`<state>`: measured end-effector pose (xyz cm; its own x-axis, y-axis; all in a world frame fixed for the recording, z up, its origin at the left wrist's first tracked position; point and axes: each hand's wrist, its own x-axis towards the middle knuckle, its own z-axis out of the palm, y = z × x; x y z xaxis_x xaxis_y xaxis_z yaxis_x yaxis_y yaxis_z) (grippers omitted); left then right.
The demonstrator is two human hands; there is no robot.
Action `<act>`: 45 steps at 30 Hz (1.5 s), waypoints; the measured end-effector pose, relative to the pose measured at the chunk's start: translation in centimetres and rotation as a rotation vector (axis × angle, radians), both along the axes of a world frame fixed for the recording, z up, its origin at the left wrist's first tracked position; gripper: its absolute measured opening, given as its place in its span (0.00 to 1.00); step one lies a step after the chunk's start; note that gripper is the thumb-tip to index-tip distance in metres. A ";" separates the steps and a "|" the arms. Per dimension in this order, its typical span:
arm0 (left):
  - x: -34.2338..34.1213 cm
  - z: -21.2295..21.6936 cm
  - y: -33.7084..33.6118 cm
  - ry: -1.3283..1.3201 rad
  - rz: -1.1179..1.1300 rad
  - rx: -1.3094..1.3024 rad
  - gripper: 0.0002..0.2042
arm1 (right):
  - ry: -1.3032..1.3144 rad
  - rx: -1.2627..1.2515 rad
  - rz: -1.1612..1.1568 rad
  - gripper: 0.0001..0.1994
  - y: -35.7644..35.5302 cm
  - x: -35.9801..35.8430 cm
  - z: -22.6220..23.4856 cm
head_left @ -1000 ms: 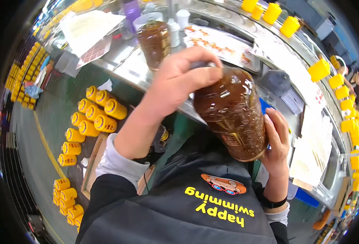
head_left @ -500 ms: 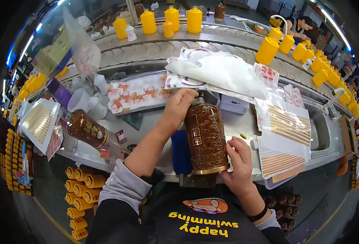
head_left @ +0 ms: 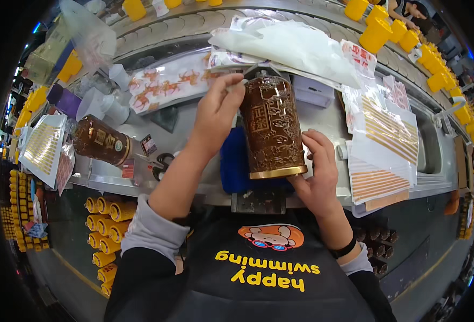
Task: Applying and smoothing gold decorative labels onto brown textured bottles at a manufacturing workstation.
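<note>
A dark brown embossed bottle (head_left: 272, 126) with a gold base rim lies tilted before me, its neck pointing away. My right hand (head_left: 320, 174) grips its lower right side, the thumb under the base rim. Beside the bottle's left shoulder my left hand (head_left: 218, 110) is closed in a pinch; a pale sliver shows at its fingertips, too small to name. Partly under the bottle is a blue cloth (head_left: 233, 166), and a dark block (head_left: 258, 203) stands at the table's front edge.
Another brown bottle (head_left: 101, 140) lies at left near black-handled scissors (head_left: 161, 165). Sheets of gold strips (head_left: 384, 134) lie at right before a sink (head_left: 429, 145). White plastic sheeting (head_left: 296, 48) covers the far side. Yellow containers (head_left: 376, 35) line the conveyor; a person works beyond.
The bottle has turned, bringing its square emblem further into view, and appears higher in the picture. My left fingers have shifted from its neck to beside its shoulder. The view has tipped downward.
</note>
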<state>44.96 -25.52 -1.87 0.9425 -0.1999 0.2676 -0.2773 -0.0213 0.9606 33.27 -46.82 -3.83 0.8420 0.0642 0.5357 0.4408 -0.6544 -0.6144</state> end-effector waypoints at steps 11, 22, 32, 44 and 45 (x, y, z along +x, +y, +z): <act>-10.2 -1.0 1.1 -0.487 0.087 0.579 0.42 | -0.109 -0.085 0.060 0.34 1.9 -0.5 1.0; -10.4 -2.4 1.5 -0.445 0.142 0.533 0.38 | -0.064 -0.085 0.092 0.37 1.7 -0.6 0.3; -10.0 -3.1 1.4 -0.487 0.155 0.553 0.39 | -0.067 -0.104 0.103 0.38 1.3 -0.7 0.0; -10.1 -3.7 1.1 -0.448 0.134 0.611 0.42 | -0.029 -0.088 0.085 0.36 1.0 -0.6 -0.4; -10.1 -3.7 1.1 -0.431 0.135 0.616 0.42 | -0.036 -0.084 0.086 0.36 1.0 -0.7 -0.4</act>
<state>34.89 -24.47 -5.56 0.8070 -0.3230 0.4944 -0.5818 -0.5788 0.5714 32.60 -45.78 -4.19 0.8116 0.1811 0.5555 0.5184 -0.6618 -0.5415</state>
